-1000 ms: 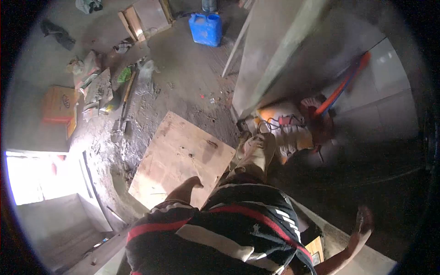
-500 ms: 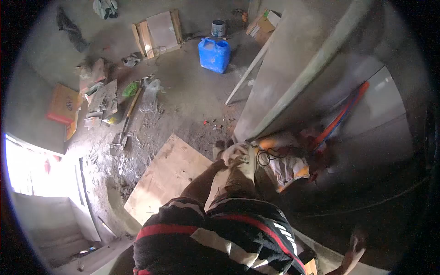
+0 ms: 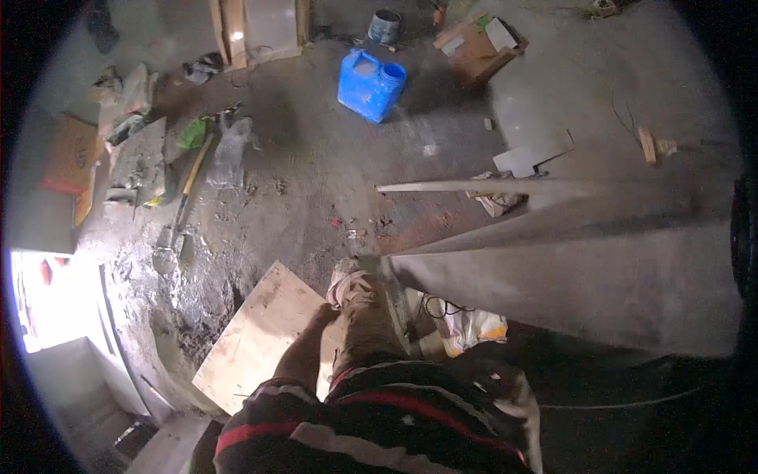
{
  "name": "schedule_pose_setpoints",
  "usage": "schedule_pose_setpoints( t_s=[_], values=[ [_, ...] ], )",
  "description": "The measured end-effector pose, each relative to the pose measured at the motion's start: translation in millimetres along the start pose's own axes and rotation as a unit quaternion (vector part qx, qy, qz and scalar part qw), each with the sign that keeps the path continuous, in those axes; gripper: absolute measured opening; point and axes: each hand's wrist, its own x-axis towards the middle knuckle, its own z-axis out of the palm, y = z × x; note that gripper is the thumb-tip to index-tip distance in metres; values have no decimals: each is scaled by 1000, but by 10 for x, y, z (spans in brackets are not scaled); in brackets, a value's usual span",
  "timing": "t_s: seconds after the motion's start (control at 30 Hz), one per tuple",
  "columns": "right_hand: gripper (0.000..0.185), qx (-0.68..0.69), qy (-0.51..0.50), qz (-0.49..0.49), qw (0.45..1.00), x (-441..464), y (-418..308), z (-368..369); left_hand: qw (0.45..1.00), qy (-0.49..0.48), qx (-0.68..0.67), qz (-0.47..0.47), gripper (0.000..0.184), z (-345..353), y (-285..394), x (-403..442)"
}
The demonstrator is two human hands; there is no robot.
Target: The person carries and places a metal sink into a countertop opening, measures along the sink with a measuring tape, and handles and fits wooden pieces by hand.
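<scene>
My left hand (image 3: 329, 310) reaches down beside my beige trouser leg (image 3: 365, 322), near a crumpled pale patch (image 3: 347, 286) that looks like bunched cloth. Its fingers are hidden, so what it holds, if anything, does not show. My right hand (image 3: 517, 404) is a pale blur at my right side, close to my striped shirt (image 3: 379, 419). In front and to the right, a large grey panel (image 3: 568, 272) slants low across the view, its narrow end near my leg. Neither hand is visibly on it.
A wooden board (image 3: 257, 340) lies left of my leg. A blue jerrycan (image 3: 371, 87) and a bucket (image 3: 384, 28) stand ahead. A shovel (image 3: 189, 186) lies on the muddy floor, with a cardboard box (image 3: 478, 51) farther right. A white and orange sack (image 3: 476, 330) sits under the panel.
The grey panel has swung down to the right, from steep to nearly level across the view, uncovering floor and the cardboard box. My right hand has moved inward toward my body.
</scene>
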Motion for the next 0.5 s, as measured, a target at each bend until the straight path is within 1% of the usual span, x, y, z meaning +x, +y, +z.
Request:
schedule_pose_setpoints(
  t_s=[0.03,0.07,0.1,0.13,0.17,0.2,0.23,0.27,0.3,0.37,0.4,0.43,0.47,0.5],
  values=[
    [49,-44,-63,-30,997,275,-618,73,989,-22,-146,28,40,-296,195,-129],
    [50,-83,-123,-64,987,547,-1238,145,994,-25,-69,-76,46,-571,338,-73],
    [49,-72,-186,-92,975,876,-1700,175,997,1,27,-79,58,-872,495,-119],
    [49,-58,-250,-117,959,1204,-2163,204,985,105,134,-5,70,-1017,324,-8],
    [49,-27,-252,-112,961,1411,-2391,272,994,68,-25,-87,74,-1325,472,-83],
    [48,4,-254,-107,961,1616,-2621,340,991,98,-15,-84,71,-1553,454,-50],
    [48,-15,-256,-58,965,1793,-3098,331,987,123,-57,-84,69,-1820,696,-199],
    [47,-34,-258,-10,966,1930,-3400,331,980,148,-100,-83,66,-2069,881,-342],
    [47,-32,-263,-17,964,2057,-3419,391,979,156,-100,-85,66,-2257,1041,-370],
    [46,49,-225,-73,970,2371,-3198,680,949,176,-225,-135,64,-2632,971,-554],
    [46,50,-242,-89,965,2492,-3116,824,947,201,-219,-124,60,-2724,895,-654],
    [45,117,-231,-66,964,2556,-3000,950,944,226,-211,-113,56,-2815,820,-749],
    [44,184,-216,-36,958,2625,-2892,1054,942,237,-188,-147,53,-2887,941,-901],
    [41,213,-230,-1,949,2739,-2812,1119,941,264,-159,-139,47,-2873,799,-952]
  ],
)
